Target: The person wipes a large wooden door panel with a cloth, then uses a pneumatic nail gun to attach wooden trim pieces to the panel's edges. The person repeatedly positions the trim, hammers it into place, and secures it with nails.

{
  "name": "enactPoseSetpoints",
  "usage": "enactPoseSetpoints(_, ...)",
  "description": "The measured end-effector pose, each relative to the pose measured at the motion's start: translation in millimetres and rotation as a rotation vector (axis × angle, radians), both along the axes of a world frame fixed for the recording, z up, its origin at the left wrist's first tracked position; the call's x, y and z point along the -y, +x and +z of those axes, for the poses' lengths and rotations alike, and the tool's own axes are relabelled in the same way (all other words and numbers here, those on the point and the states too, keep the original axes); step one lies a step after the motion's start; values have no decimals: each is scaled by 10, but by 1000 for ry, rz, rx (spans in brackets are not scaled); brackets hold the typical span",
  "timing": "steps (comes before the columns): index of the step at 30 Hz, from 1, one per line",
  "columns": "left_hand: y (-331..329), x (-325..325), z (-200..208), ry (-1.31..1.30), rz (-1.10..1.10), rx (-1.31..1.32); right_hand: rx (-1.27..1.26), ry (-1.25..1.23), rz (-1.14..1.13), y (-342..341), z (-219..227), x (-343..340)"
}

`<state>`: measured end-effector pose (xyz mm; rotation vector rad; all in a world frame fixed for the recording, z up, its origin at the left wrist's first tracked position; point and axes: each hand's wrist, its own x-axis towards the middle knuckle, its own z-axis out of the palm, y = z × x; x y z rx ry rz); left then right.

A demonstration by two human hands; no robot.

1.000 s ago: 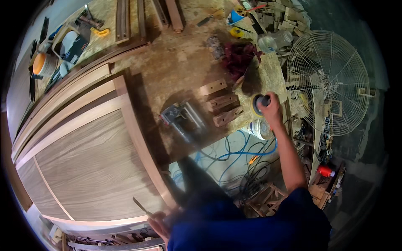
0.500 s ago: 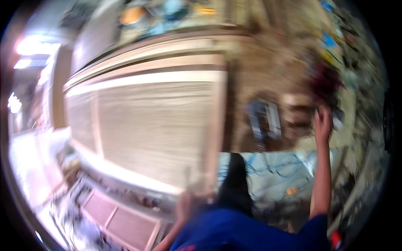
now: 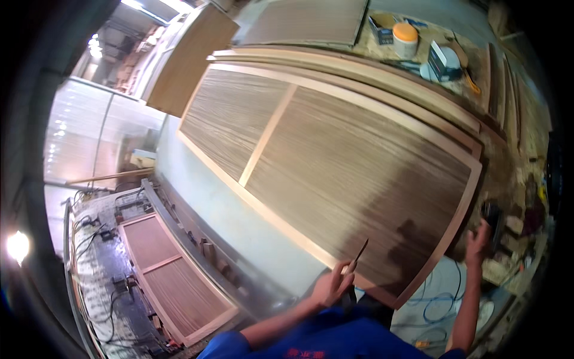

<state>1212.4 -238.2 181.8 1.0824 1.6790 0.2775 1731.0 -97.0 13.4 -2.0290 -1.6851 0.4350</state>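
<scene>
My left hand (image 3: 333, 287) is closed on a slim, pointed tool (image 3: 361, 250), which sticks up from the fingers over the near edge of a large framed wooden panel (image 3: 359, 161). Its exact kind is too small to tell. The panel has a pale wood frame, a crossbar and brown veneer-like infill, and it lies flat. Off its right end, my right hand (image 3: 476, 244) is at a dark hand tool (image 3: 491, 212) on the brown bench, its fingers seemingly closed against it. Blur and shade hide much of that grip.
Further framed pieces (image 3: 382, 70) lie beneath and behind the panel. At the far right are a white tub with an orange lid (image 3: 405, 39) and boxes (image 3: 443, 61). A smaller panel (image 3: 179, 269) lies lower left. Blue hose (image 3: 439, 308) coils on the floor.
My view has swung left, so the panel now shows whole and sharper. My right hand has gone from the bench's far right side to the dark tool. My left hand's pointed tool now shows clearly.
</scene>
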Motion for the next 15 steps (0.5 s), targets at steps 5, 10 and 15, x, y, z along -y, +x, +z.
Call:
enactPoseSetpoints(5, -34, -370, 18, 64, -365, 113, -148, -198, 694, -2785, 1841, 636)
enactPoseSetpoints(10, 230, -722, 330, -71, -454, 398, -105, -87, 557, -2699, 1650, 805)
enactPoseSetpoints(15, 86, -1627, -207, 467, -640, 37, -258, 163, 24, -2121, 1390, 464)
